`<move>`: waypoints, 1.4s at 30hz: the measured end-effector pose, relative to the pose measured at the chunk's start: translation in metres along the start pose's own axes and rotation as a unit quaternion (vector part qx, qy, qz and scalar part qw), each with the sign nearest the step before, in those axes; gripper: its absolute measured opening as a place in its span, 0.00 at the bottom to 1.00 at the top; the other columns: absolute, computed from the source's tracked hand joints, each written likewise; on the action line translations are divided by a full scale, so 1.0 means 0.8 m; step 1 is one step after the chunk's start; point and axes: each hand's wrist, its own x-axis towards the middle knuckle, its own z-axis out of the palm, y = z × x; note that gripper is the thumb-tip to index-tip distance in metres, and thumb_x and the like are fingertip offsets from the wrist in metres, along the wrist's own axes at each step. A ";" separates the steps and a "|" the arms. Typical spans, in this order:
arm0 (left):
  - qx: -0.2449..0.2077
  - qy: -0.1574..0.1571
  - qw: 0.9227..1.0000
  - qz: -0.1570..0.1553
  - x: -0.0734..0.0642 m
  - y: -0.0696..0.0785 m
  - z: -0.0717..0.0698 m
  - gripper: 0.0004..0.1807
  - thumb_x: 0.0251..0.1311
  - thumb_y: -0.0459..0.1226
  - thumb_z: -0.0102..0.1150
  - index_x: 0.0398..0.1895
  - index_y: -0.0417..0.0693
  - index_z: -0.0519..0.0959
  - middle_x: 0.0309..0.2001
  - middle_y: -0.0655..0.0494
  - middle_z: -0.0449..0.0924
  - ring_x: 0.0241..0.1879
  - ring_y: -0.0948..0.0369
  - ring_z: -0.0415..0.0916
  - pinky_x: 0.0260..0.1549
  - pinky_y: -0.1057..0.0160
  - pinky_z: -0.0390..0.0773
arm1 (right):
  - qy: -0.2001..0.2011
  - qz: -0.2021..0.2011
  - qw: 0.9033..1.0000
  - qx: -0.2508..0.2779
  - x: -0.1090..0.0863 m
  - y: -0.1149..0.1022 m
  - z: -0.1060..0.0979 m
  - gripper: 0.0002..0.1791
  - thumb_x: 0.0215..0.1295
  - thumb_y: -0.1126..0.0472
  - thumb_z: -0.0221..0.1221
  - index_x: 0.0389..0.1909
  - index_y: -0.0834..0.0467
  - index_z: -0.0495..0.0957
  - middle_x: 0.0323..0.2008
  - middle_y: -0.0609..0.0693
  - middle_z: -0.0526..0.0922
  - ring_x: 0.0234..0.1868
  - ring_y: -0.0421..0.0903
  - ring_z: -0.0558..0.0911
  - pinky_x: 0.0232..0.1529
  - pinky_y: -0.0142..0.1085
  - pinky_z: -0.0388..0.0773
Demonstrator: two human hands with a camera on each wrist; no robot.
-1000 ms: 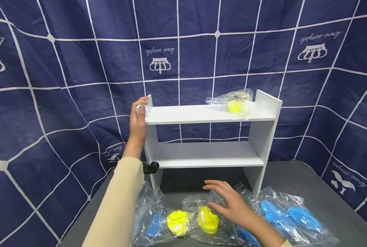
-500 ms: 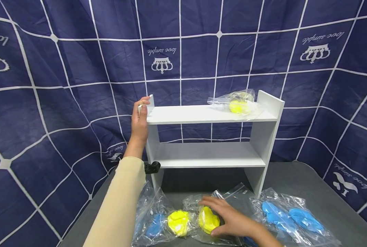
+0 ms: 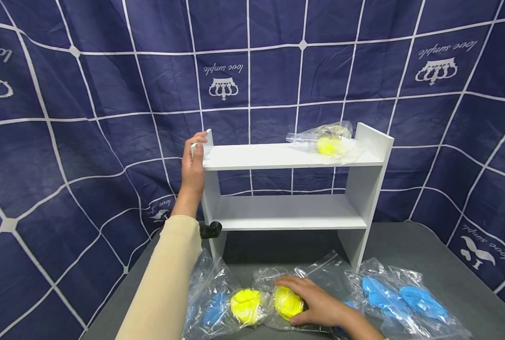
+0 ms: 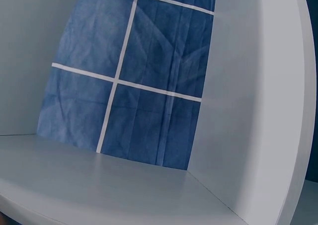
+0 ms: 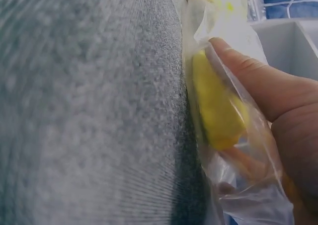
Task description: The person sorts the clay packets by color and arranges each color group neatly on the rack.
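Observation:
My left hand (image 3: pixel 193 163) grips the top of the left side panel of a white two-tier shelf (image 3: pixel 252 157); the left wrist view shows only the shelf's boards (image 4: pixel 99 180) and the cloth behind. My right hand (image 3: pixel 320 304) holds a soft-looking yellow lump (image 3: pixel 288 303) inside a clear zip bag, low in front of the shelf. In the right wrist view, the thumb lies along one side of the bagged lump (image 5: pixel 216 106), with fingers partly visible through the plastic. Another bagged yellow lump (image 3: pixel 246 307) lies just to its left.
Blue pieces in clear bags lie at the right (image 3: pixel 422 302) and left (image 3: pixel 215 309) on the grey surface (image 3: pixel 405 241). Another yellow lump in a bag (image 3: pixel 329 145) sits on the shelf's top right. Blue checked cloth (image 3: pixel 107 85) hangs behind and at both sides.
My right hand has come down and left from above the bags and taken hold of the bagged yellow lump. The left hand keeps its grip on the shelf.

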 end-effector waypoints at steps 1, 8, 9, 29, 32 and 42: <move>0.001 0.001 1.000 0.000 0.000 0.003 0.001 0.16 0.73 0.30 0.35 0.49 0.20 0.64 0.66 0.28 0.66 0.73 0.41 0.58 0.74 0.57 0.54 | 0.004 -0.003 1.000 -0.008 0.000 0.001 0.001 0.45 0.53 0.45 0.71 0.72 0.45 0.65 0.70 0.51 0.71 0.67 0.59 0.72 0.61 0.59 0.71; -0.005 0.005 1.000 -0.004 -0.002 0.008 0.003 0.16 0.73 0.30 0.36 0.48 0.20 0.64 0.66 0.28 0.67 0.73 0.41 0.58 0.74 0.57 0.54 | 0.030 0.003 0.997 -0.074 0.000 0.001 0.006 0.44 0.47 0.46 0.74 0.68 0.41 0.69 0.64 0.45 0.77 0.61 0.53 0.77 0.56 0.53 0.77; -0.005 0.005 1.000 -0.005 -0.002 0.008 0.003 0.15 0.72 0.30 0.36 0.48 0.20 0.64 0.66 0.27 0.67 0.73 0.41 0.58 0.74 0.57 0.54 | 0.032 0.006 0.996 -0.080 0.000 0.000 0.006 0.43 0.47 0.46 0.74 0.68 0.41 0.70 0.63 0.43 0.77 0.61 0.53 0.77 0.56 0.54 0.77; 0.000 0.010 1.000 0.013 0.004 -0.044 -0.007 0.18 0.74 0.37 0.37 0.50 0.26 0.66 0.66 0.41 0.71 0.72 0.55 0.62 0.73 0.59 0.54 | 0.085 -0.006 0.995 -0.043 -0.006 0.007 0.005 0.29 0.50 0.48 0.73 0.56 0.43 0.79 0.54 0.40 0.80 0.53 0.47 0.81 0.50 0.42 0.80; -0.006 0.012 1.000 0.014 0.004 -0.043 -0.006 0.16 0.74 0.37 0.38 0.48 0.30 0.68 0.66 0.41 0.72 0.72 0.55 0.63 0.73 0.59 0.55 | 0.107 -0.025 0.993 -0.035 -0.009 0.008 0.003 0.27 0.51 0.51 0.73 0.55 0.45 0.80 0.52 0.42 0.81 0.51 0.46 0.82 0.49 0.40 0.81; -0.010 0.012 1.000 0.002 0.002 -0.025 -0.001 0.10 0.73 0.32 0.36 0.44 0.36 0.70 0.66 0.32 0.68 0.73 0.45 0.60 0.73 0.59 0.54 | 0.136 0.006 0.990 -0.022 -0.014 -0.001 -0.027 0.25 0.52 0.55 0.73 0.53 0.50 0.82 0.52 0.45 0.83 0.52 0.49 0.83 0.49 0.41 0.82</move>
